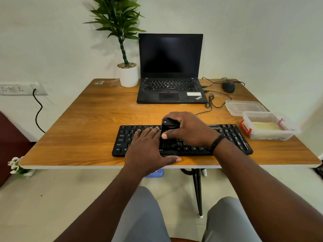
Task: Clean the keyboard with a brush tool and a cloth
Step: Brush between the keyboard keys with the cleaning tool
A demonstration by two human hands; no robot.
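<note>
Your left hand (148,145) lies flat, palm down, fingers straight and close together pointing to the far side, thumb stretched out to the right at the near edge. Your left forearm runs in from the near left, bare. Your right hand (188,130) sits just right of the left, fingers curled over the top of a black brush tool (167,131), thumb pressed on its near face. A dark band circles your right wrist. Your right forearm enters from the near right.
</note>
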